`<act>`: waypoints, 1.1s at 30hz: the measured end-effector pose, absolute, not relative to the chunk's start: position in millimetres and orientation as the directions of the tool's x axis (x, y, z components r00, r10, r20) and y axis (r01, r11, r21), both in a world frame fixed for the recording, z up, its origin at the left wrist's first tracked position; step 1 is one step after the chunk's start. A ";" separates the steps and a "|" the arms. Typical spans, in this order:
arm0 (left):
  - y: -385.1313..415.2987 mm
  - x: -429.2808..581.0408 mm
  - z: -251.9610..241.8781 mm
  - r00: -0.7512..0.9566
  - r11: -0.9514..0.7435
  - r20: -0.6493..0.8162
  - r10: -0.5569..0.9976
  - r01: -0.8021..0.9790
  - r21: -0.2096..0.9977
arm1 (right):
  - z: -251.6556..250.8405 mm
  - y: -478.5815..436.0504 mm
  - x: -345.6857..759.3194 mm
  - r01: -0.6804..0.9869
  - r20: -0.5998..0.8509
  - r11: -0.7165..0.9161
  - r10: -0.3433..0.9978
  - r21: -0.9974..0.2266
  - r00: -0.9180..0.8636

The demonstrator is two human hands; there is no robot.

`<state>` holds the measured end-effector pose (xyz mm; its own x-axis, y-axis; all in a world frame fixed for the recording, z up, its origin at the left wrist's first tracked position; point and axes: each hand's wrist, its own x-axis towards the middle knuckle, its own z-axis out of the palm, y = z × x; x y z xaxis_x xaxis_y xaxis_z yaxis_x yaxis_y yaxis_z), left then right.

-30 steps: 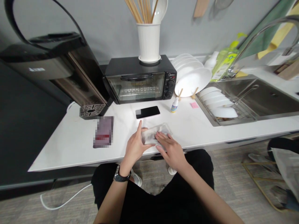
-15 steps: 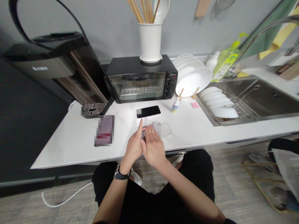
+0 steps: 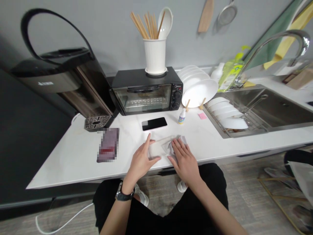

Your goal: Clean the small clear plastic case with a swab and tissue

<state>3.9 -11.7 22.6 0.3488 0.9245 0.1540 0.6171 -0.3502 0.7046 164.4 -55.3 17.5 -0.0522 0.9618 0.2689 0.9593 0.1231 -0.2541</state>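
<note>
A clear phone case [image 3: 156, 149] lies flat on the white counter near its front edge. My left hand [image 3: 140, 160] grips the case's left end, thumb on the near edge and fingers on the far edge. Under the flat fingers of my right hand [image 3: 186, 162], a thin grey cloth [image 3: 169, 149] is pressed onto the right part of the case. That end of the case is mostly hidden. Just beyond lies a phone [image 3: 154, 124] with a dark screen. A small white spray bottle [image 3: 182, 117] stands upright to the phone's right.
Left on the counter is a purple pouch-like item [image 3: 109, 143], blurred out, before a black drink dispenser [image 3: 97, 121]. A toaster oven [image 3: 146, 94] stands behind, with white plates [image 3: 198, 94] beside it. A sink [image 3: 274, 107] holding bowls [image 3: 232, 122] is at the right.
My right hand has slid right with the cloth, away from my left hand. More of the case's left part now shows. The camera view has tilted up slightly.
</note>
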 end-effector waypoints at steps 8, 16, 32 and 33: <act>-11.1 -1.1 22.6 0.379 -0.364 0.150 0.913 0.590 0.721 | 15.1 -29.6 119.2 0.953 0.316 0.104 0.949 -0.284 -0.010; -9.9 -5.0 16.8 0.373 -0.354 0.143 0.916 0.588 0.727 | 25.5 -51.9 109.3 0.895 0.268 0.317 0.934 -0.315 -0.236; -12.5 -2.2 22.5 0.361 -0.330 0.123 0.924 0.594 0.733 | 13.3 -30.0 109.8 0.940 0.336 0.117 0.942 -0.320 -0.003; -12.8 -3.1 22.0 0.360 -0.333 0.130 0.924 0.588 0.737 | 15.2 -31.3 101.0 0.933 0.334 0.144 0.942 -0.329 -0.028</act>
